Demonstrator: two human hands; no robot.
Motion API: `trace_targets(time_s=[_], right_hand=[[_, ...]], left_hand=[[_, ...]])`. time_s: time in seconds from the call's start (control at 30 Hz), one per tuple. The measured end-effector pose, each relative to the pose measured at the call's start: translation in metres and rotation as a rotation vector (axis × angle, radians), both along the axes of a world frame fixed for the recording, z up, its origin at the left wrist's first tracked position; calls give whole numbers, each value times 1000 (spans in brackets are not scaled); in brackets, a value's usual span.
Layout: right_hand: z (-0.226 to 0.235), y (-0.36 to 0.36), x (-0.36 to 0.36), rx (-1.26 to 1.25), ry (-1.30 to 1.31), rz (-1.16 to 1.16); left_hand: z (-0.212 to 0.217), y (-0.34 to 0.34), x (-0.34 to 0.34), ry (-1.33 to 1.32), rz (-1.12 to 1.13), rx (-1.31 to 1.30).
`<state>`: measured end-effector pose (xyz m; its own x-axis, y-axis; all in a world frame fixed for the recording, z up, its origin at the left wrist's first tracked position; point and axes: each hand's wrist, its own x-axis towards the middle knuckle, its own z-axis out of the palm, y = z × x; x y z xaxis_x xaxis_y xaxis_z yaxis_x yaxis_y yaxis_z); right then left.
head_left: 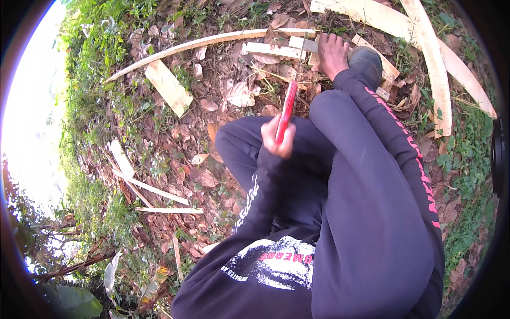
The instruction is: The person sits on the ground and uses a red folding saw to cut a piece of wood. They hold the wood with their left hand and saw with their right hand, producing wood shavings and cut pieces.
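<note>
I see the person sitting on leaf-strewn ground (180,159), knees drawn up, dark trousers with a pink stripe down the side. My left hand (278,137) is closed in a full fist around the red handle of a knife (287,110); the red part runs up and slightly right from the fist, and a thin grey blade continues above it toward the wood pieces, hard to follow against the leaves. My right hand (331,53) is stretched out past the raised knee, palm down with fingers spread flat, pressing on a short pale wooden strip (304,44) that lies on the ground; it is not curled round it, just laid on top, so I call it open. Just beside that hand sits a dark shoe (366,61), touching another pale slat. More wood around: a long thin curved strip (202,43) running across the upper middle, a short flat board (169,87) left of centre, broad curved planks (433,58) at upper right, and thin sticks (159,191) lower left. Green weeds (90,80) edge the left side. Knife tip vs strip: cannot tell if touching.
</note>
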<state>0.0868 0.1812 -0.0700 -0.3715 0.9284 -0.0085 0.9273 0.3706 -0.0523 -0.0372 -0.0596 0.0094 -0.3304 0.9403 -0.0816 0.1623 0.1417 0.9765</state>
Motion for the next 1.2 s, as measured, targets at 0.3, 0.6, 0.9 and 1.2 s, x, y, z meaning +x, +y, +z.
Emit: trace_targets(time_s=[0.3, 0.6, 0.9, 1.2], right_hand=[[3, -5, -11, 24, 38, 21], [4, -4, -1, 43, 9, 10], [8, 1, 1, -33, 38, 24], [-2, -1, -7, -1, 23, 88]], left_hand=[[-11, 49, -1, 73, -6, 48], [22, -22, 7, 16, -13, -13], [19, -30, 0, 364, -70, 266], [-6, 48, 2, 83, 55, 164]])
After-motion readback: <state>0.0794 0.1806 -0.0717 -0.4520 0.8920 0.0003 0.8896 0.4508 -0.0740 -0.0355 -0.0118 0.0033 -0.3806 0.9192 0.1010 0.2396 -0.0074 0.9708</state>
